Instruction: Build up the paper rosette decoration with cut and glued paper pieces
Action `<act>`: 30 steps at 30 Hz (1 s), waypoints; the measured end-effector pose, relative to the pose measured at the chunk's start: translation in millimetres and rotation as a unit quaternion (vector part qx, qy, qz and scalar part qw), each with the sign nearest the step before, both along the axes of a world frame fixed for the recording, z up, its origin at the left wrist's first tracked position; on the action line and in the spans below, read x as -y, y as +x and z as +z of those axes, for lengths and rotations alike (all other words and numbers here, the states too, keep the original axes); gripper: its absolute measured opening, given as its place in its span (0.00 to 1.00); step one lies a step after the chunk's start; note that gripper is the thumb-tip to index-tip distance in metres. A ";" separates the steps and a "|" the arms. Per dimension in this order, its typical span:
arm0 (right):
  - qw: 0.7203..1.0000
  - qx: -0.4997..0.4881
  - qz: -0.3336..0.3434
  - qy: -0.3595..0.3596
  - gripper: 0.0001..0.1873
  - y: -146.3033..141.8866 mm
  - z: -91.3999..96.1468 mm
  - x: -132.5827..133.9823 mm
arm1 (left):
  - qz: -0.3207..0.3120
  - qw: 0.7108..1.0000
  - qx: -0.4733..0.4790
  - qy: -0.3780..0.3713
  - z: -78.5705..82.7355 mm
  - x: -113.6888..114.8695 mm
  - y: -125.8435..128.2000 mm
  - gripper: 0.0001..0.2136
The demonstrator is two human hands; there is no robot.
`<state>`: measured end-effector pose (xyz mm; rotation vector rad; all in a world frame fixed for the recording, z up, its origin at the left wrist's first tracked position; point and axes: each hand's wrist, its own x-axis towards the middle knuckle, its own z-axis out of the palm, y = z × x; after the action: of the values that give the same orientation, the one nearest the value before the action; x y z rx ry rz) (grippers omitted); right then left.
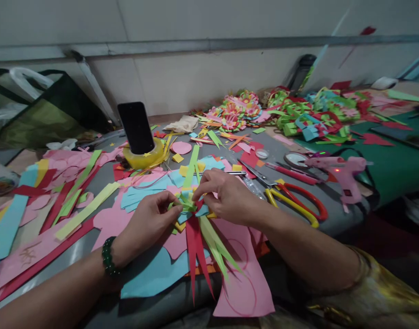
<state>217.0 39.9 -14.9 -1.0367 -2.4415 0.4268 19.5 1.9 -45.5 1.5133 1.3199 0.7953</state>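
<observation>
In the middle of the head view, a paper ornament point(193, 219) of green, blue and red pieces has long pointed red and light-green tails hanging toward me. My left hand point(151, 220), with a dark green bead bracelet at the wrist, pinches its green paper strips from the left. From the right, my right hand point(221, 194) has bent fingers closed on the ornament's upper side; its fingertips are partly hidden. Underneath lie a blue paper sheet point(154, 274) and a pink sheet point(244, 294) with drawn circles. Fringed blue paper point(137, 196) is just beyond my left hand.
Scissors point(298, 196) with red and yellow handles lie right of my right hand, near a pink glue gun point(348, 176). A phone point(136, 128) stands in a yellow tape roll point(146, 157). Paper strips point(82, 212) cover the left; finished paper flowers point(235, 112) are heaped by the wall.
</observation>
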 end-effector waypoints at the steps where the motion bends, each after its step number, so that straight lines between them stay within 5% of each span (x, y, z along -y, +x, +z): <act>1: 1.000 0.016 0.010 0.004 0.19 0.0 -1.0 -0.1 | 0.004 1.000 -0.024 0.019 -1.9 -0.2 0.4 0.09; 15: 0.975 0.190 0.099 0.051 0.19 -4.4 -4.8 -1.0 | 0.015 0.978 -0.178 0.108 -9.4 0.7 2.2 0.06; 18: 0.972 0.201 0.102 0.059 0.18 -4.6 -4.0 -0.2 | 0.024 0.970 -0.199 0.135 -7.8 4.8 1.7 0.14; 21: 0.972 0.197 0.107 0.066 0.16 -3.9 -5.1 -0.3 | 0.058 0.936 -0.266 0.223 -4.2 10.7 1.2 0.23; 25: 0.973 0.186 0.116 0.076 0.13 -2.2 -7.0 -1.6 | 0.025 0.869 -0.357 0.342 2.2 18.4 1.7 0.12; 30: 0.971 0.176 0.132 0.094 0.14 -0.6 -10.0 -4.1 | -0.060 0.817 -0.444 0.364 6.7 23.1 3.4 0.07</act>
<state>216.4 44.0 -25.0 -0.7625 -2.8858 0.0922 22.9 -21.2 -38.9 2.7861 1.6139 0.5187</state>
